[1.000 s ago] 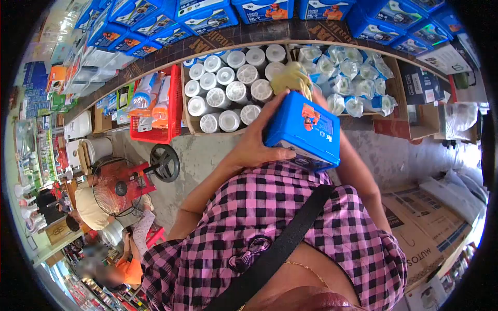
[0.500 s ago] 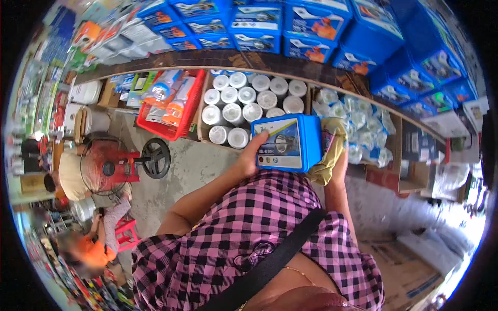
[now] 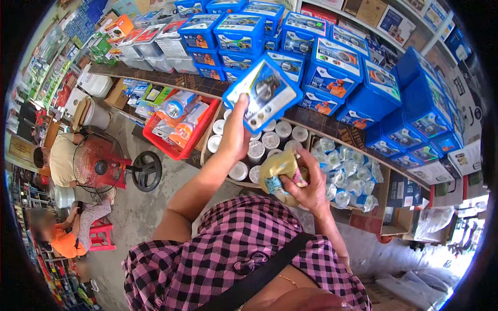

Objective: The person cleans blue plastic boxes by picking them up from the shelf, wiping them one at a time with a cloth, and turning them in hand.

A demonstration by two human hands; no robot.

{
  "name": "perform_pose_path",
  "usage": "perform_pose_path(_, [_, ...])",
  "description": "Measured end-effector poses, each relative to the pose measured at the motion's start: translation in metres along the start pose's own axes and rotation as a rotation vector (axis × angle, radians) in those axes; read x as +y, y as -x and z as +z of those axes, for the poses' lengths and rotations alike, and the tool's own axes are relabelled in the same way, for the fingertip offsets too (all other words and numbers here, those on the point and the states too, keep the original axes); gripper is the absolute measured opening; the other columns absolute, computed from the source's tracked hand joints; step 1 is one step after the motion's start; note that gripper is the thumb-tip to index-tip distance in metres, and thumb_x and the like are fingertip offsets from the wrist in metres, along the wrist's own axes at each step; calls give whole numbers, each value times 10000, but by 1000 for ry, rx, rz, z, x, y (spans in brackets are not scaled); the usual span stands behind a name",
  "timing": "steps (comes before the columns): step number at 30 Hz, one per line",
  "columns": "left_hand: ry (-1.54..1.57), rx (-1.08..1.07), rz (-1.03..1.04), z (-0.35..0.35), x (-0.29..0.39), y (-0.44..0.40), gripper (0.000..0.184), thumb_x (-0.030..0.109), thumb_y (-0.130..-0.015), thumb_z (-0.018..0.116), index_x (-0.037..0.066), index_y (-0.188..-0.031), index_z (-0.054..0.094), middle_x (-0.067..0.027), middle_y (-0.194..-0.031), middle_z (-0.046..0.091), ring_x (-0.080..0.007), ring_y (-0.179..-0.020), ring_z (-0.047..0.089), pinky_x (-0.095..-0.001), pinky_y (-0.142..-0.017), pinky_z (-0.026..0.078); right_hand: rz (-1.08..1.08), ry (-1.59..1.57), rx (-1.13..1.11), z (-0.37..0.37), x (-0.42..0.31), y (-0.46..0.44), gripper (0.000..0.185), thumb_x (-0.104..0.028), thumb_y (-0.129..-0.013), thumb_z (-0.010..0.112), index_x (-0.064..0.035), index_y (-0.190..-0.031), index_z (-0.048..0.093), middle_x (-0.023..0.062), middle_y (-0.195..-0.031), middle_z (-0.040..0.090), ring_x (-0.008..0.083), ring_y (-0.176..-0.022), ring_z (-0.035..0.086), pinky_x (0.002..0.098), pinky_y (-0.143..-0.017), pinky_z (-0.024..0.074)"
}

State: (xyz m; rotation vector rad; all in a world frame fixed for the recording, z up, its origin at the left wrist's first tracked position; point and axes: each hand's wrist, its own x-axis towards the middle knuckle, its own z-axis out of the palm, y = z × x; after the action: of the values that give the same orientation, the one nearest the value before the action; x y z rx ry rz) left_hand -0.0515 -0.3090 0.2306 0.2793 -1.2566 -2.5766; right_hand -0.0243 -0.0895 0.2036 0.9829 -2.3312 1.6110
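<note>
My left hand (image 3: 236,133) is closed on a blue plastic box (image 3: 264,94), its thumb lying over the printed label. The box is tilted and held up in front of the stacked blue boxes (image 3: 332,72). My right hand (image 3: 313,182) grips a bunched yellow cloth (image 3: 275,171) with a coloured pattern, lower down and apart from the box. Beneath both hands stand several white-lidded canisters (image 3: 256,151), partly hidden by the box and the cloth.
A red basket (image 3: 165,146) of packaged goods sits left of the canisters, and clear plastic-wrapped items (image 3: 340,179) fill a carton on the right. A fan (image 3: 98,161) stands at left, near a person in orange (image 3: 65,242) and another person (image 3: 62,160).
My left hand has raised the blue box up and forward, away from my body. My right hand has come from beside the box to the left, with the cloth now in front of me.
</note>
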Motion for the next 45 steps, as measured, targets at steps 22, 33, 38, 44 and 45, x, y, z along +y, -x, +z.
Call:
perform_pose_path(22, [-419,-182,283,-21,13,-24,596,140,-963,625,10,-1474,348,-111,-1324,535,-155,-1161,543,-306,-978,464,179,200,41,3,-10,-134,1002,-191,-664,856,-103,-1509,325,167,-1007,695,271,-886,695,371,-788,551])
perform_pose_path(33, [-262,-305,507,-14,24,-89,591,23,-916,638,30,-1452,390,-148,-1387,497,-213,-1310,459,-354,-1086,383,80,132,356,50,-20,-147,825,-8,-706,778,-68,-1450,429,120,-1054,671,224,-937,657,352,-824,524])
perform_pose_path(38, [-735,-299,744,-48,61,-75,389,69,-889,669,26,-1268,594,-177,-1296,571,-303,-1200,563,-367,-1004,438,-25,342,192,59,-20,-149,644,-22,-684,790,-42,-1296,592,150,-1105,659,293,-978,662,373,-864,529])
perform_pose_path(44, [-809,-214,917,-71,91,-88,267,46,-838,718,37,-1102,681,-126,-1085,676,-276,-999,647,-358,-874,503,-4,277,107,84,-5,-174,696,-52,-701,799,-94,-1354,564,147,-1044,647,295,-953,658,382,-824,534])
perform_pose_path(45, [-810,-217,921,-67,103,-94,267,46,-838,718,37,-1102,681,-126,-1085,676,-276,-999,647,-358,-874,503,-7,276,111,85,-6,-179,696,-52,-701,799,-94,-1354,564,147,-1044,647,295,-953,658,382,-824,534])
